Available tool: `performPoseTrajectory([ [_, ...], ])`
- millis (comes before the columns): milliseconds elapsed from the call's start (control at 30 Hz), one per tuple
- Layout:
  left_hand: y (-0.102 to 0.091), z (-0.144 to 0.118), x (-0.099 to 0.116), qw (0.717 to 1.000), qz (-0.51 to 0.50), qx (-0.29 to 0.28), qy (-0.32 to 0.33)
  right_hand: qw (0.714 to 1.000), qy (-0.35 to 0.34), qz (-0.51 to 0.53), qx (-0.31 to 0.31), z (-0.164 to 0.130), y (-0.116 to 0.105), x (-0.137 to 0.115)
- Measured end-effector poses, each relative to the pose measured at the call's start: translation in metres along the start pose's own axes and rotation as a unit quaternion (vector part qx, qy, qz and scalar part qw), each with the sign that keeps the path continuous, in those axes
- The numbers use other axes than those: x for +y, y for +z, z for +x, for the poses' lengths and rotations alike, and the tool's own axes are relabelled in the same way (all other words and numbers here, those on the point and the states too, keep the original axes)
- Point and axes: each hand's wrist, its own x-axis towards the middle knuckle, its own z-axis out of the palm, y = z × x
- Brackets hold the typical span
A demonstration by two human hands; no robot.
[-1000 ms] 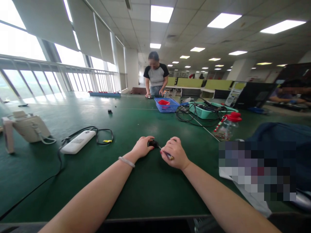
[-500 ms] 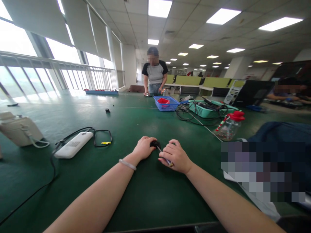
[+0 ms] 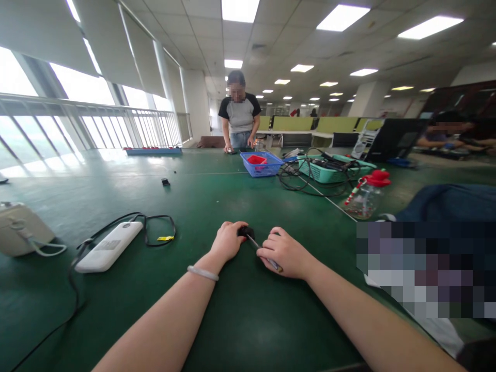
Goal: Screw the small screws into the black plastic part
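Note:
My left hand [image 3: 227, 241] rests on the green table [image 3: 232, 310] and pinches a small black part [image 3: 246, 232] against the surface. My right hand [image 3: 284, 254] is closed around a thin screwdriver [image 3: 267, 257]; its metal shaft slants up-left and its tip meets the black part. A pale bracelet [image 3: 202, 272] circles my left wrist. Both forearms reach in from the bottom edge.
A white power strip [image 3: 108, 246] with a black cable [image 3: 155, 227] lies to the left, a beige device [image 3: 19, 235] beyond it. Farther back stand a blue basket [image 3: 261, 168], a teal basket [image 3: 329, 173] with cables and a red-lidded jar [image 3: 366, 196]. A person [image 3: 238, 116] stands at the far end.
Both hands keep their hold on the part and the screwdriver. My right hand has turned a little and sunk lower. The view has shifted rightward and downward.

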Motion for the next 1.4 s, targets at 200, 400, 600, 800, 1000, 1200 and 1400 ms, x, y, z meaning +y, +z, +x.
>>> performPoseTrajectory([
  [200, 0.002, -0.001, -0.001, 1.0, -0.001, -0.002, 0.001, 0.999, 0.001, -0.012, 0.03, 0.001, 0.0, -0.003],
  [400, 0.003, -0.001, -0.004, 0.999, 0.012, -0.022, 0.031, 0.998, 0.001, -0.001, 0.063, 0.001, 0.0, -0.005],
  [600, 0.002, -0.002, -0.008, 0.998, 0.017, -0.034, 0.056, 0.996, 0.021, 0.028, 0.079, 0.0, 0.0, -0.004],
  [800, 0.003, -0.003, -0.008, 0.997, 0.023, -0.032, 0.07, 0.981, 0.093, 0.082, 0.148, -0.005, 0.003, 0.004],
  [1000, 0.004, -0.004, -0.007, 0.997, 0.018, -0.029, 0.074, 0.982, 0.027, 0.121, 0.14, -0.006, -0.001, 0.0],
  [1200, 0.004, -0.008, -0.005, 0.996, 0.025, -0.037, 0.078, 0.995, 0.001, 0.049, 0.089, 0.003, -0.002, -0.009],
  [1400, 0.003, -0.009, -0.002, 0.995, 0.029, -0.053, 0.073, 0.995, -0.005, 0.034, 0.089, 0.002, -0.005, -0.011],
])
